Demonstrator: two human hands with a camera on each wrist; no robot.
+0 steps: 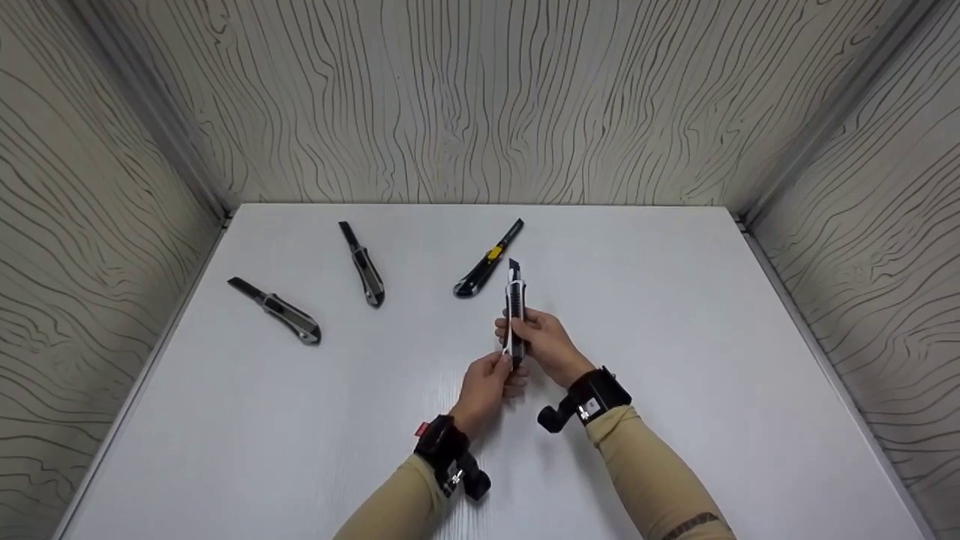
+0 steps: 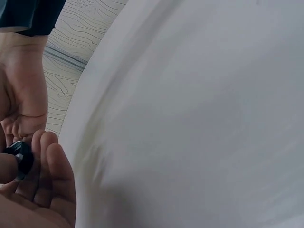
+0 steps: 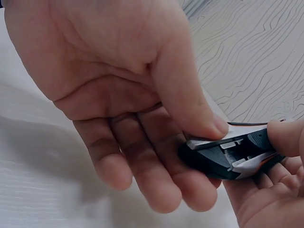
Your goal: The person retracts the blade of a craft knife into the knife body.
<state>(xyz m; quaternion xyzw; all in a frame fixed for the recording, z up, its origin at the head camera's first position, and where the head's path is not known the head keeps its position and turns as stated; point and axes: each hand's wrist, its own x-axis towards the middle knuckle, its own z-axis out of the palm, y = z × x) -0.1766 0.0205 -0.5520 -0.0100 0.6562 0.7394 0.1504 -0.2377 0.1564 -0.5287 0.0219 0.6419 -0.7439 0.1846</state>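
Note:
Both hands hold one black-and-silver utility knife (image 1: 516,296), its narrow dark-tipped end pointing toward the far wall. My right hand (image 1: 551,345) grips the handle around its middle, thumb along the upper side. Below it, my left hand (image 1: 484,386) pinches the butt end between thumb and fingers. In the right wrist view, the knife's black-and-silver butt (image 3: 204,161) shows a slotted opening beside the left thumb (image 3: 209,126). The left wrist view catches only the dark knife end (image 2: 23,159) over the left hand's fingers (image 2: 59,166); the rest is hidden.
Three more knives lie on the white table (image 1: 637,262): a grey knife (image 1: 281,311) at far left, another grey knife (image 1: 364,266) farther back, and a black knife with a yellow slider (image 1: 487,259) just beyond the hands. Wood-patterned walls (image 1: 480,97) enclose the back and sides.

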